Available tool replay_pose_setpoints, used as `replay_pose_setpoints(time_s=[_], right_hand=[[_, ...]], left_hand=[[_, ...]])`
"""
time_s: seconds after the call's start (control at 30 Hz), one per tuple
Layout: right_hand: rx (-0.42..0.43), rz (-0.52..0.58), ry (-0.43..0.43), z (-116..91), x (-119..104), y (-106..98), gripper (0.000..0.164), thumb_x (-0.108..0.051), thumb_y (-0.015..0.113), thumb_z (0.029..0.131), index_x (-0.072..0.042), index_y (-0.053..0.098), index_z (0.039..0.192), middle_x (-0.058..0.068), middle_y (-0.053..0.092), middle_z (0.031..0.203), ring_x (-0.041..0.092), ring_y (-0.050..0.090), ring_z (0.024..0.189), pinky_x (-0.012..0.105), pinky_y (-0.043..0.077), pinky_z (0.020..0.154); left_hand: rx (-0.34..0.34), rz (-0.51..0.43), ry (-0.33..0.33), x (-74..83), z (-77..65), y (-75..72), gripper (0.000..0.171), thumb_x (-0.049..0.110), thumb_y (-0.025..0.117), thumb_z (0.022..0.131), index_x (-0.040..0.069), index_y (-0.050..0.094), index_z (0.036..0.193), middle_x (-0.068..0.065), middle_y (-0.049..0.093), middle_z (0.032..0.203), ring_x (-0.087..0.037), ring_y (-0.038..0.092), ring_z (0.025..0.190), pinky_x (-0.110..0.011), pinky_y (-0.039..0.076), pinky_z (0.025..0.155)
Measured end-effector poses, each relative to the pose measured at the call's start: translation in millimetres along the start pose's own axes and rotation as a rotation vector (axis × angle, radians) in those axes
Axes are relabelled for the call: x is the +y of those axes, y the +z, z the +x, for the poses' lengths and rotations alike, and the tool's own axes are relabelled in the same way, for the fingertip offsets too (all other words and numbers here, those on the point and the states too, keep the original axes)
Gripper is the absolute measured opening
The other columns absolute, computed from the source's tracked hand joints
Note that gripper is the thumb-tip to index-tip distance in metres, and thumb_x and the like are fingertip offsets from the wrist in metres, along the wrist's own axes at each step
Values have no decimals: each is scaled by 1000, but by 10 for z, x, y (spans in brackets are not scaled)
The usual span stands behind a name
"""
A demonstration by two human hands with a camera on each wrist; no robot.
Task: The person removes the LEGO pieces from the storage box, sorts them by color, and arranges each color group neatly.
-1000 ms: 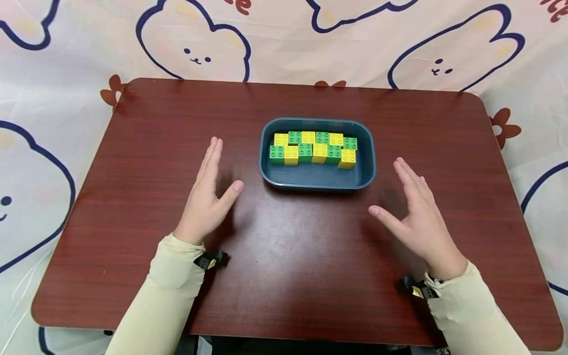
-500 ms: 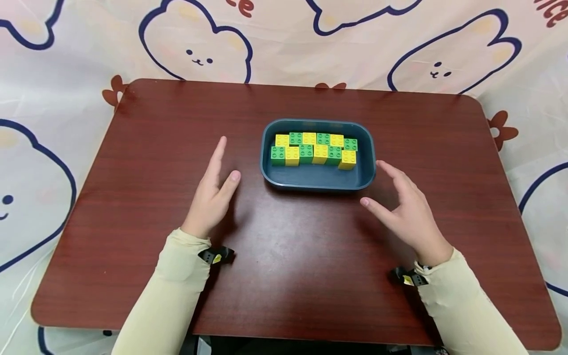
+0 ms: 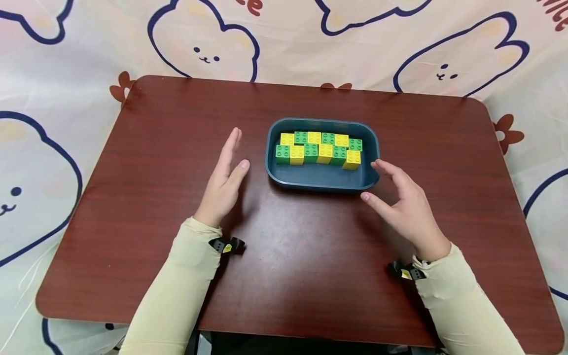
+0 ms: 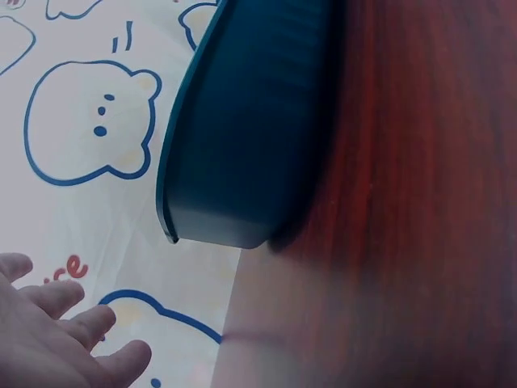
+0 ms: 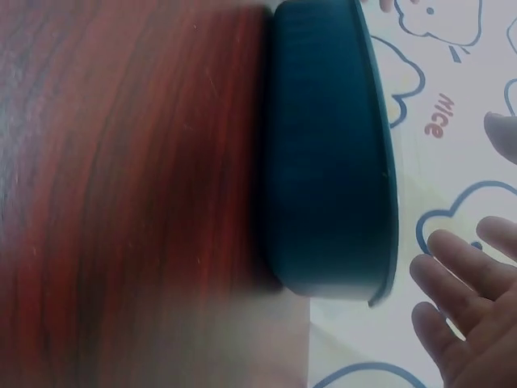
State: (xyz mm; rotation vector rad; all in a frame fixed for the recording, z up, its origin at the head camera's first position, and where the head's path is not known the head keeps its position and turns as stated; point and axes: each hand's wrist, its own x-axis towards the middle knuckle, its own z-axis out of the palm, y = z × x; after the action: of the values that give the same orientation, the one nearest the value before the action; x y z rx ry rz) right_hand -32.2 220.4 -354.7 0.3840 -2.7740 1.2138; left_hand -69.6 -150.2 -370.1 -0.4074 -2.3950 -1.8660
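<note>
Both hands are bare and hold nothing. The left forearm (image 3: 173, 286) comes in from seven o'clock, and its hand, the left hand (image 3: 220, 186), points toward one o'clock with the fingers straight and the thumb spread away from them. The right forearm (image 3: 461, 296) comes in from five o'clock; the right hand (image 3: 408, 209) aims toward ten o'clock, fingers extended with a slight bend, thumb well apart. Each wrist carries a small black device, the left device (image 3: 227, 245) and the right device (image 3: 406, 270).

The dark blue tray (image 3: 295, 175) sits on the brown counter (image 3: 306, 281) between the hands — a little past two o'clock from the left hand, which is apart from it, and at ten o'clock from the right. The right fingertips overlap the tray's three-o'clock end in the head view — whether they touch it, I cannot tell. Inside, green and yellow toy bricks (image 3: 325, 154) alternate in two rows.
</note>
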Motion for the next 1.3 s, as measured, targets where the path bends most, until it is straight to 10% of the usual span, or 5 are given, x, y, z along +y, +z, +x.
replay_pose_setpoints(time_s=[0.63,1.3], right_hand=[[-1,59,-68,183,-139,250,59,-15,79,87,-10,55,141,5,63,133,20,57,121,25,49,78],[-38,136,-61,299,-222,373,52,-19,77,90,-11,58,138,2,61,133,19,56,121,48,44,102]], left_hand=[[30,-211,-119,21,398,218,58,18,45,107,16,23,161,0,31,162,-10,28,148,-30,26,118],[35,-271,-237,-303,456,500,53,12,41,108,10,28,159,-6,29,163,-6,27,147,-31,23,119]])
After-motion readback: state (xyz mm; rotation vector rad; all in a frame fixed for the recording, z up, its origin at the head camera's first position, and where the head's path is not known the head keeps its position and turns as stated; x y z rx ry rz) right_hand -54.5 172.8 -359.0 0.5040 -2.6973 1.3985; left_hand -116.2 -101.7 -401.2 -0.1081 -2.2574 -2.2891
